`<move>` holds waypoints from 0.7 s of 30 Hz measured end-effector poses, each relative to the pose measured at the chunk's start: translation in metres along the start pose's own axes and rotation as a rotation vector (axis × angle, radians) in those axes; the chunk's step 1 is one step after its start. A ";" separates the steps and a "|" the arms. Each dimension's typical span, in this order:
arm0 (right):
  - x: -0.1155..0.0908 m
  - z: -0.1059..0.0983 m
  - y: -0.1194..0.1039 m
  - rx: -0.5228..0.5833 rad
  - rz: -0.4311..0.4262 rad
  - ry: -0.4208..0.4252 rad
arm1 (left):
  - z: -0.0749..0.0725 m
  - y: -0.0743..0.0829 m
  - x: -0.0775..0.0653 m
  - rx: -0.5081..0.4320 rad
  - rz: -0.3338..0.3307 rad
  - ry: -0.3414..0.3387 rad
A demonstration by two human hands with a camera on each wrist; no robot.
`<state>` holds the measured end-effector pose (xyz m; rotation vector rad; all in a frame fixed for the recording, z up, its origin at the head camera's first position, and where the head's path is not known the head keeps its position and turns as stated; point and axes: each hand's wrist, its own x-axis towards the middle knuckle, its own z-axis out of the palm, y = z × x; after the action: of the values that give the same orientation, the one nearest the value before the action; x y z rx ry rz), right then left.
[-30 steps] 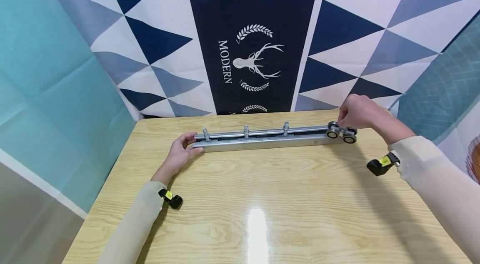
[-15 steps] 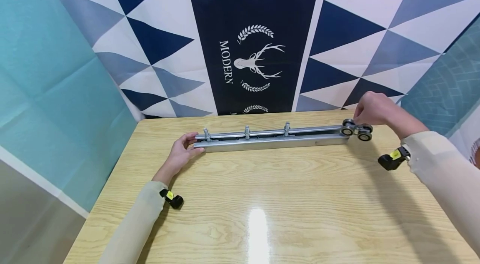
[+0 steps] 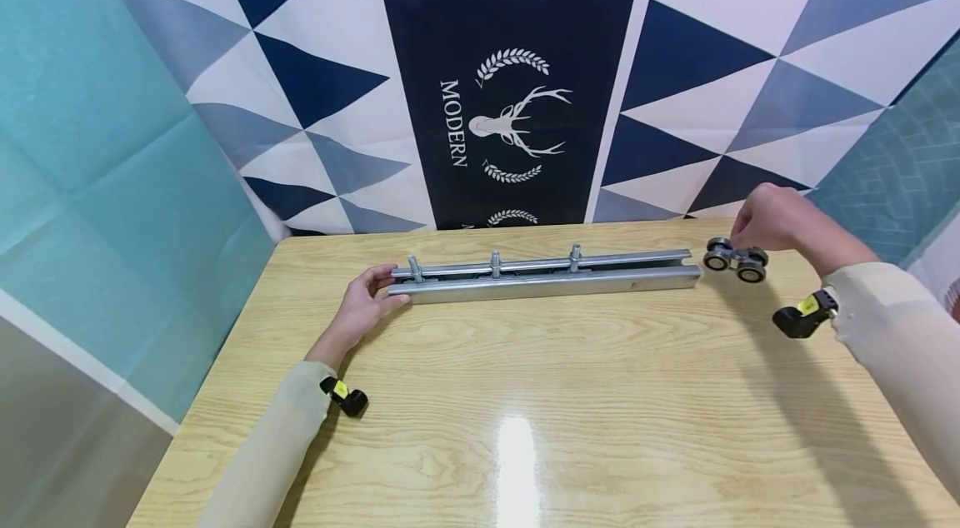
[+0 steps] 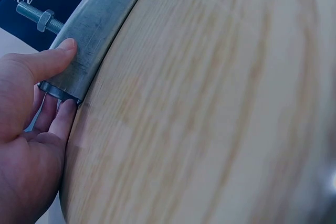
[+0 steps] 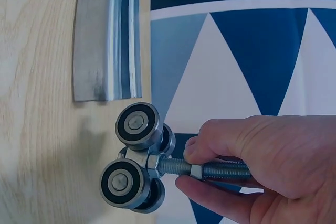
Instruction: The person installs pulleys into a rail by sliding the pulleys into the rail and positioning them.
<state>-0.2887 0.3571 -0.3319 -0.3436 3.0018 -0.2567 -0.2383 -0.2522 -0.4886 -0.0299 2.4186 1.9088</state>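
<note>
A metal channel rail [image 3: 543, 286] lies along the far part of the table, its slot facing up. Several threaded bolts with nuts, one of them a bolt [image 3: 575, 256], stand up out of the slot. My left hand [image 3: 358, 303] grips the rail's left end, thumb on the near wall and fingers at the end opening, as the left wrist view shows. My right hand [image 3: 776, 220] pinches the threaded bolt [image 5: 176, 166] of a roller trolley [image 5: 137, 153] between thumb and fingers. The trolley's wheels hang downward, just off the rail's right end, with a gap between.
The wooden table [image 3: 420, 403] spreads in front of the rail. Behind it hangs a patterned cloth [image 3: 517, 95] close to the table's far edge. A teal cloth [image 3: 127, 161] hangs at the left.
My right hand has drawn the roller trolley rightward, from over the rail's right end to past it. My left hand still holds the rail's left end.
</note>
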 end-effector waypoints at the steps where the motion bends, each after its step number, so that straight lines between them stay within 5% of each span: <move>1: 0.000 0.001 0.001 0.002 0.002 -0.004 | 0.000 0.000 0.000 0.001 0.001 0.000; 21: 0.000 0.026 0.017 0.023 0.033 -0.081 | 0.002 0.002 0.000 0.022 0.006 0.000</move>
<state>-0.2893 0.3694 -0.3604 -0.2945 2.9194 -0.2667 -0.2386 -0.2494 -0.4872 -0.0227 2.4425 1.8841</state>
